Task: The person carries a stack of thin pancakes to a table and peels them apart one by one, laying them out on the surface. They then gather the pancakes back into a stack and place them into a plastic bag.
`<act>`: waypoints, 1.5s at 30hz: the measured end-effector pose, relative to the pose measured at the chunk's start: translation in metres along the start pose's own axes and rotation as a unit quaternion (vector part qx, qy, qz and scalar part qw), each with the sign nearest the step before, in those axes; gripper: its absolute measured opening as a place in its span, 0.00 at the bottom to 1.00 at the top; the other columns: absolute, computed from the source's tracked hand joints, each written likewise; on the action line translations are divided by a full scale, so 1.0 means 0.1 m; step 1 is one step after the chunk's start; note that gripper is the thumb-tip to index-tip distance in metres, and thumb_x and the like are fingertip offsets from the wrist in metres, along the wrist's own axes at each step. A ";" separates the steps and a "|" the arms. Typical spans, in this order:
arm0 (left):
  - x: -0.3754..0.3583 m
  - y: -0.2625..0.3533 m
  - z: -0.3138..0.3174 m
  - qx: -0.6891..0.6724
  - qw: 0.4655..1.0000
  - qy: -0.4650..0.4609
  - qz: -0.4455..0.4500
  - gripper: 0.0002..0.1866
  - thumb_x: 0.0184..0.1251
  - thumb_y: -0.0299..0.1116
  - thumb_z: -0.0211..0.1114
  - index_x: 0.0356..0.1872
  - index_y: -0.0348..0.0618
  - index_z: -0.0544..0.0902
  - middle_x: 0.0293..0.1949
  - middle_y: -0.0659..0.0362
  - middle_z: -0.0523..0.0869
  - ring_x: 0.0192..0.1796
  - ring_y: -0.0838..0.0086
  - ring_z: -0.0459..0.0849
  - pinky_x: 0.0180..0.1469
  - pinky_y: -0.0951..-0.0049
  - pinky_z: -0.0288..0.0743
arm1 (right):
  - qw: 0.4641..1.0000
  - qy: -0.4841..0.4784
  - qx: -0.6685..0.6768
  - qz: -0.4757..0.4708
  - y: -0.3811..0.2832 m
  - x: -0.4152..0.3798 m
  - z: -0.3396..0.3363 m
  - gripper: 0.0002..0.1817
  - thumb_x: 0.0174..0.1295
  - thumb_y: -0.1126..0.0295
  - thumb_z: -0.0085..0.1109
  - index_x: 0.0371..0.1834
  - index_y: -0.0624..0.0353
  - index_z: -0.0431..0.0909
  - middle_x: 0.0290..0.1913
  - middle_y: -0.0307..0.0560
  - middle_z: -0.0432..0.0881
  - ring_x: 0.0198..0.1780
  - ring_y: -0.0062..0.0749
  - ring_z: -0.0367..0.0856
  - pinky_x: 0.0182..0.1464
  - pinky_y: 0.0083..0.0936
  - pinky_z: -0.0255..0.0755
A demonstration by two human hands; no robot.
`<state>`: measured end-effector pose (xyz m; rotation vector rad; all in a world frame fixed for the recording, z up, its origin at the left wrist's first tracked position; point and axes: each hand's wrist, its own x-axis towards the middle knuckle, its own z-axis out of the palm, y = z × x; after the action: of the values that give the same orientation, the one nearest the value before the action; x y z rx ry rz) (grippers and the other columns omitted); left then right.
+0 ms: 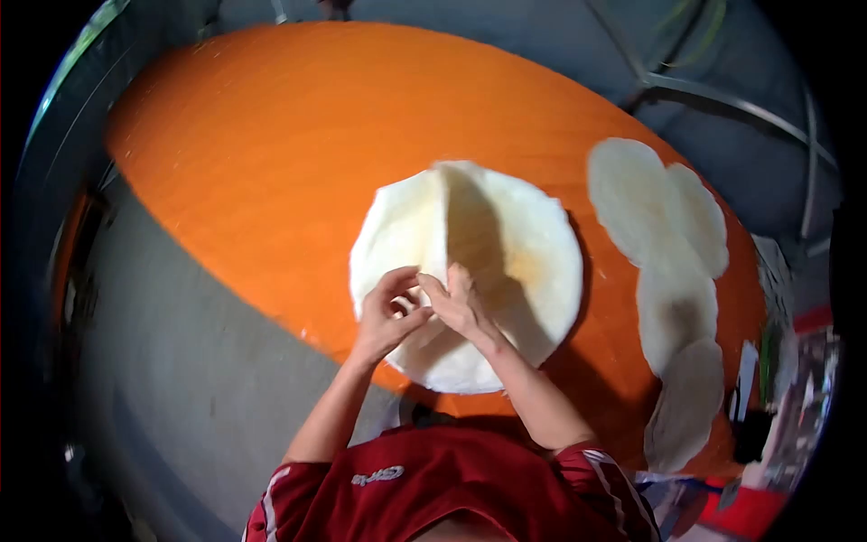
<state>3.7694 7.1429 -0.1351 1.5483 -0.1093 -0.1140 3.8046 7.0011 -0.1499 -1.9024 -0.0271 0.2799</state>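
A thick, round white pad (533, 271) with a soft, fibrous look lies at the near edge of the orange table, yellowish toward its middle. Part of its top layer (411, 217) stands up as a flap along a line through the centre. My right hand (458, 303) is closed at the lower end of that flap, its fingertips appearing to pinch the edge. Beside it, almost touching, my left hand (388, 316) is curved over the pad's left part, with thumb and forefinger apart and nothing visible between them.
Several thin, pale round sheets (673, 298) overlap in a row along the right side of the orange table (298, 117). Grey floor (190, 361) shows at the left. Metal bars (731, 99) stand beyond the far right edge, and assorted items (804, 397) crowd the right.
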 end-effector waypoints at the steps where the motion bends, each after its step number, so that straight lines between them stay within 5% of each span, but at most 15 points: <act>1: 0.00 0.04 -0.01 -0.043 0.999 0.022 -0.012 0.26 0.48 0.23 0.64 0.53 0.39 0.69 0.44 0.58 0.79 0.39 0.76 0.76 0.38 0.78 0.73 | 0.982 -0.007 0.191 0.009 -0.03 0.02 -0.06 0.18 0.52 0.63 0.56 0.38 0.70 0.74 0.32 0.46 0.78 0.34 0.28 0.76 0.34 0.25 0.71; 2: 0.00 0.05 -0.06 -0.089 0.995 0.029 -0.027 0.26 0.49 0.24 0.63 0.54 0.39 0.69 0.46 0.56 0.78 0.42 0.74 0.76 0.41 0.76 0.73 | 0.928 -0.002 0.374 0.006 -0.06 0.02 -0.19 0.16 0.50 0.67 0.54 0.37 0.70 0.75 0.32 0.46 0.78 0.33 0.28 0.76 0.34 0.25 0.70; 7: 0.00 -0.41 -0.61 0.095 0.980 0.174 0.010 0.24 0.52 0.29 0.63 0.52 0.36 0.72 0.50 0.55 0.76 0.47 0.71 0.73 0.48 0.71 0.68 | 0.912 0.038 0.405 -0.047 -0.72 -0.09 -2.18 0.18 0.47 0.74 0.60 0.43 0.68 0.75 0.38 0.46 0.80 0.37 0.30 0.80 0.43 0.27 0.74; 11: 0.02 -0.73 -0.87 0.201 0.948 0.247 0.019 0.24 0.55 0.27 0.62 0.55 0.38 0.69 0.56 0.55 0.72 0.54 0.68 0.69 0.55 0.70 0.62 | 0.899 0.367 0.207 -0.118 -1.16 -1.03 -3.83 0.16 0.43 0.66 0.64 0.38 0.54 0.77 0.35 0.40 0.79 0.37 0.27 0.79 0.38 0.23 0.74; 12: 0.02 -0.78 -0.90 0.224 0.942 0.250 0.011 0.26 0.56 0.29 0.63 0.57 0.36 0.67 0.58 0.53 0.69 0.56 0.66 0.67 0.57 0.69 0.60 | 0.876 0.358 0.072 -0.315 -0.89 -1.30 -4.26 0.13 0.47 0.69 0.61 0.38 0.57 0.77 0.35 0.41 0.79 0.37 0.28 0.79 0.39 0.23 0.74; 15: 0.12 -0.97 -0.90 0.203 0.930 0.298 -0.067 0.34 0.58 0.36 0.64 0.61 0.32 0.60 0.62 0.47 0.62 0.59 0.65 0.65 0.59 0.70 0.60 | 0.891 0.417 0.053 -0.171 -0.45 -2.00 -5.68 0.11 0.53 0.71 0.56 0.40 0.63 0.75 0.36 0.45 0.79 0.36 0.29 0.80 0.40 0.23 0.75; 18: 0.22 -0.98 -0.92 0.172 0.950 0.210 -0.153 0.15 0.56 0.36 0.65 0.35 0.35 0.73 0.35 0.56 0.78 0.38 0.76 0.74 0.42 0.79 0.68 | 0.804 0.555 0.199 -0.082 0.16 -2.45 -6.00 0.14 0.54 0.72 0.53 0.43 0.66 0.74 0.38 0.49 0.79 0.34 0.32 0.80 0.37 0.26 0.75; 20: 0.20 -0.67 -0.63 0.131 0.958 0.177 -0.183 0.13 0.55 0.35 0.66 0.29 0.38 0.71 0.28 0.61 0.75 0.33 0.80 0.72 0.37 0.81 0.66 | 0.849 0.501 0.143 -0.092 1.29 -2.92 -6.44 0.13 0.53 0.70 0.53 0.39 0.66 0.75 0.36 0.49 0.80 0.33 0.36 0.80 0.34 0.31 0.74; 22: 0.23 -0.61 -0.61 0.127 0.962 0.145 -0.196 0.13 0.55 0.34 0.65 0.27 0.39 0.70 0.25 0.63 0.74 0.31 0.81 0.72 0.35 0.81 0.66 | 0.646 0.744 -0.121 0.115 1.90 -2.84 -6.28 0.11 0.51 0.67 0.53 0.31 0.64 0.76 0.32 0.48 0.80 0.28 0.35 0.79 0.28 0.31 0.73; 25: 0.26 -0.67 -0.90 0.176 0.963 0.116 -0.167 0.11 0.55 0.32 0.63 0.31 0.36 0.73 0.29 0.61 0.76 0.33 0.79 0.73 0.37 0.79 0.67 | 0.733 0.531 -0.292 0.310 2.36 -2.81 -6.11 0.10 0.48 0.71 0.56 0.31 0.65 0.77 0.25 0.46 0.79 0.21 0.28 0.77 0.21 0.24 0.69; 27: 0.23 -0.46 -0.75 0.218 0.962 0.112 -0.120 0.12 0.55 0.31 0.62 0.36 0.34 0.74 0.31 0.60 0.78 0.34 0.78 0.74 0.38 0.78 0.68 | 0.814 0.543 -0.003 0.205 1.86 -2.14 -5.38 0.09 0.45 0.75 0.57 0.32 0.64 0.78 0.20 0.43 0.77 0.20 0.25 0.76 0.18 0.22 0.67; 30: 0.21 -0.21 -0.60 0.097 0.990 0.050 -0.091 0.15 0.55 0.30 0.60 0.42 0.32 0.74 0.35 0.59 0.78 0.37 0.77 0.74 0.40 0.78 0.68 | 0.908 0.323 -0.239 0.117 1.20 -1.27 -4.34 0.12 0.52 0.70 0.52 0.39 0.60 0.77 0.22 0.38 0.77 0.21 0.20 0.74 0.24 0.20 0.69; 32: 0.19 -0.07 -0.53 0.156 0.977 0.056 -0.135 0.18 0.53 0.30 0.60 0.45 0.33 0.75 0.40 0.58 0.79 0.40 0.75 0.75 0.43 0.76 0.68 | 0.959 0.253 -0.128 -0.009 1.00 -0.71 -3.48 0.20 0.51 0.66 0.61 0.45 0.66 0.73 0.24 0.44 0.80 0.25 0.26 0.77 0.28 0.22 0.71; 38: 0.28 -0.36 -0.65 0.062 0.985 0.108 -0.122 0.11 0.52 0.24 0.63 0.36 0.35 0.73 0.32 0.57 0.79 0.29 0.77 0.78 0.30 0.78 0.72 | 0.986 -0.094 -0.138 -0.029 -0.24 0.02 -1.00 0.50 0.34 0.51 0.73 0.60 0.66 0.60 0.37 0.51 0.78 0.42 0.36 0.77 0.44 0.27 0.70; 45: 0.42 -0.19 -0.92 -0.197 0.962 -0.022 -0.189 0.34 0.47 0.20 0.67 0.58 0.38 0.62 0.31 0.59 0.77 0.28 0.75 0.78 0.25 0.80 0.69 | 0.977 -0.061 -0.187 -0.077 -0.31 0.22 0.30 0.59 0.29 0.58 0.75 0.66 0.63 0.47 0.47 0.57 0.72 0.48 0.40 0.73 0.52 0.32 0.67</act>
<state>3.8241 7.2271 -0.1556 1.1530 0.1685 -0.4460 3.8235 7.0432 -0.1343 -2.2394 -0.3288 0.3026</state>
